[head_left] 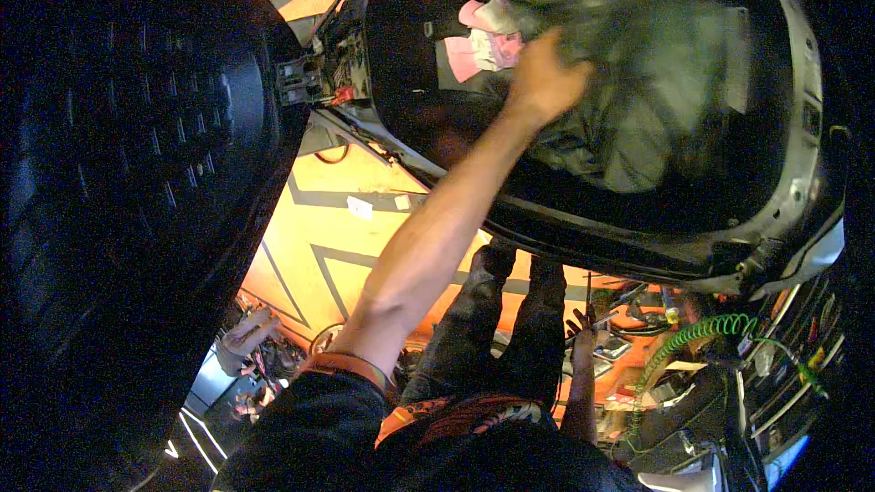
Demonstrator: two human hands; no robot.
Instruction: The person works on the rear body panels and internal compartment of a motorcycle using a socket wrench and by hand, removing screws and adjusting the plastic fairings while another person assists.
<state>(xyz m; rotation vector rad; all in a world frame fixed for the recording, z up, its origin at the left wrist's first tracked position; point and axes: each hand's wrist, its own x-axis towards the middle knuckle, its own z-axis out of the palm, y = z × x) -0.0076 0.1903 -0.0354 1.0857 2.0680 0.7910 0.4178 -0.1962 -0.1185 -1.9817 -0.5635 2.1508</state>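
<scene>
Grey cloth: we see a grey cloth (638, 82) spread inside the dark compartment (775, 128) at the upper right, blurred, so its folds cannot be read.
Left hand: our left hand (544, 77) reaches up on an outstretched bare arm and lies on the near edge of the grey cloth, fingers curled toward it; whether they actually pinch the fabric we cannot tell.
Right hand: our right hand (583, 323) hangs low beside the legs, dim and small (its grip cannot be made out).
Pink rag: a pink rag (488, 36) sits bunched just left of the left hand, inside the same compartment.
Compartment rim: a pale grey rim curves round the opening, with wiring and a small red part (342, 91) at its left end.
Tyre: a big black treaded tyre (137, 155) fills the left side.
Floor: orange floor (365, 246) with grey lines lies below.
Green coil: a green coiled hose (702, 333) lies at lower right among tools.
</scene>
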